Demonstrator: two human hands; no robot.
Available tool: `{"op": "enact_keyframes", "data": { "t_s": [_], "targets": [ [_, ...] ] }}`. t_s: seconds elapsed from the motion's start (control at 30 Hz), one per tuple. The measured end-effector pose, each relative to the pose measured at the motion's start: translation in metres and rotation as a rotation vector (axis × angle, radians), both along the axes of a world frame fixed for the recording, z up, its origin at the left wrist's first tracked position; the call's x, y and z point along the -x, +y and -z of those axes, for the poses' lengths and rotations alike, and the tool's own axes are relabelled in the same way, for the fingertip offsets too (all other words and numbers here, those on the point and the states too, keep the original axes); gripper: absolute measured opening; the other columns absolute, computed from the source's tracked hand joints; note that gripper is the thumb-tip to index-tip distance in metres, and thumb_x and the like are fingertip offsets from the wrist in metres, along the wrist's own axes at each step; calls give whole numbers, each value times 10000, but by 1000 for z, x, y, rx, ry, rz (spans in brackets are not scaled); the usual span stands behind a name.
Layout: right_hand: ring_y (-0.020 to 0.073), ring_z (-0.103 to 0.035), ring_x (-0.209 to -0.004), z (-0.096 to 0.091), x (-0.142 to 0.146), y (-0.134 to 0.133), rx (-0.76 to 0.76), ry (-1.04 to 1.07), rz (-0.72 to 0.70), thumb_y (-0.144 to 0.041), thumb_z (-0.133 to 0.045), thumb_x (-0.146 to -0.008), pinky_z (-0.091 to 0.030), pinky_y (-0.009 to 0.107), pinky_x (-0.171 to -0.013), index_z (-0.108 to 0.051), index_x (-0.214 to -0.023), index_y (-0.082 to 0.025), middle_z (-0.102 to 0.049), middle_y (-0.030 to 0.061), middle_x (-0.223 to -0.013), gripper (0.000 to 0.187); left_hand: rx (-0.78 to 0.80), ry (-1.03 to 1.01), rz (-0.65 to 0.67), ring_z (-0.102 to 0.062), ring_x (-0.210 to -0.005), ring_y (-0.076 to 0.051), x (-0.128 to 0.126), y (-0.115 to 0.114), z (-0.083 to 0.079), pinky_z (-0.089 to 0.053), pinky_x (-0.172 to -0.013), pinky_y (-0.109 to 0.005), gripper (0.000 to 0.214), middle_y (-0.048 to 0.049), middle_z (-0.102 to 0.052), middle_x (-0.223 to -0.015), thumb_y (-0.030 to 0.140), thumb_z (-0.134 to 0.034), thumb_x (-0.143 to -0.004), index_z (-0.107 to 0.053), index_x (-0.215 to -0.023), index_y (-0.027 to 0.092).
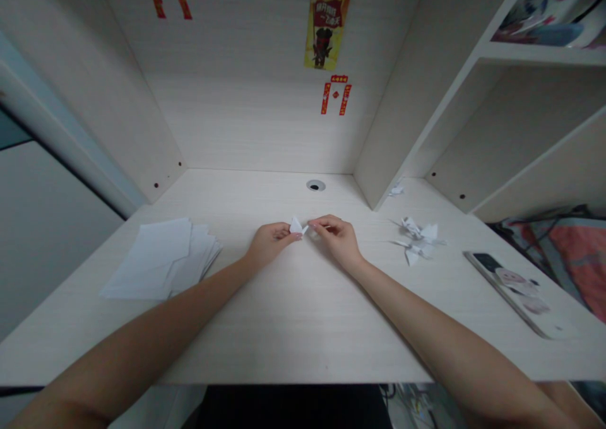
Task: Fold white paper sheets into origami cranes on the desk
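A small white folded paper piece sits between my two hands at the middle of the pale wooden desk. My left hand pinches its left side with closed fingers. My right hand pinches its right side, fingers curled. Both forearms reach in from the near edge.
A stack of white paper sheets lies to the left. Several finished folded paper figures lie to the right, with one more by the shelf panel. A phone rests at the right. A cable hole is behind my hands.
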State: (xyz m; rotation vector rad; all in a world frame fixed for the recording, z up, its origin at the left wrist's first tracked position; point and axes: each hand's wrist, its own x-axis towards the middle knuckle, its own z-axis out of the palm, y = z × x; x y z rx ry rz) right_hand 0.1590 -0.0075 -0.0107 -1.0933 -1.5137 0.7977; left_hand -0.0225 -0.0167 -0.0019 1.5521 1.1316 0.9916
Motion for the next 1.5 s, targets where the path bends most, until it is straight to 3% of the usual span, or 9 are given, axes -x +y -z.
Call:
{"op": "enact_keyframes", "data": {
  "t_s": [0.17, 0.47, 0.8, 1.03, 1.23, 1.33, 1.5],
  "targets": [
    [172, -612, -737, 2, 1, 1, 68, 130, -28, -430, -542, -788, -461, 277, -625, -704, -878, -193, -699, 59, -844, 301, 60, -48, 0, -601, -659, -159, 0, 1, 0, -439, -581, -240, 336, -45, -677, -727, 438, -674, -651, -681, -801, 138],
    [169, -592, -722, 6, 3, 2, -1, 24, -33, -393, -636, -728, -450, 270, -609, -713, -725, -200, -663, 52, -769, 208, 41, -10, 38, -590, -637, -144, -1, 1, 1, -429, -600, -244, 307, -38, -667, -708, 415, -678, -650, -678, -773, 134],
    [165, -578, -721, 3, 2, 0, -28, 24, 2, -378, -634, -736, -427, 271, -616, -704, -713, -185, -651, 50, -760, 206, -31, 36, 48, -572, -640, -126, -1, -1, -3, -407, -605, -225, 250, -18, -642, -701, 388, -648, -697, -659, -765, 147],
    [148, -569, -695, 5, 6, 1, 76, 93, -45, -403, -692, -667, -431, 263, -627, -660, -985, -189, -661, 52, -869, 385, -51, -15, 1, -605, -704, -152, 1, 4, 6, -442, -677, -249, 274, -37, -667, -745, 415, -633, -707, -650, -758, 147],
    [146, -534, -660, 7, 8, -1, 39, -8, -134, -398, -680, -674, -390, 239, -571, -672, -691, -169, -610, 36, -710, 230, -54, 11, 4, -600, -690, -145, 0, 3, 4, -436, -658, -236, 255, -14, -655, -713, 407, -631, -707, -649, -732, 154],
    [124, -494, -592, 6, 8, -2, 74, 15, -164, -408, -652, -698, -360, 232, -542, -634, -644, -166, -573, 8, -636, 249, -51, 23, -1, -603, -689, -147, -1, 1, 0, -437, -647, -238, 237, -12, -661, -720, 394, -623, -713, -653, -740, 160],
    [86, -397, -492, 5, 8, -2, 158, 33, -141, -440, -621, -716, -278, 217, -474, -562, -625, -161, -479, -32, -554, 299, -77, -73, -117, -631, -774, -161, 0, 0, -3, -465, -739, -265, 232, -46, -692, -838, 357, -611, -731, -653, -854, 164]
  ]
}}
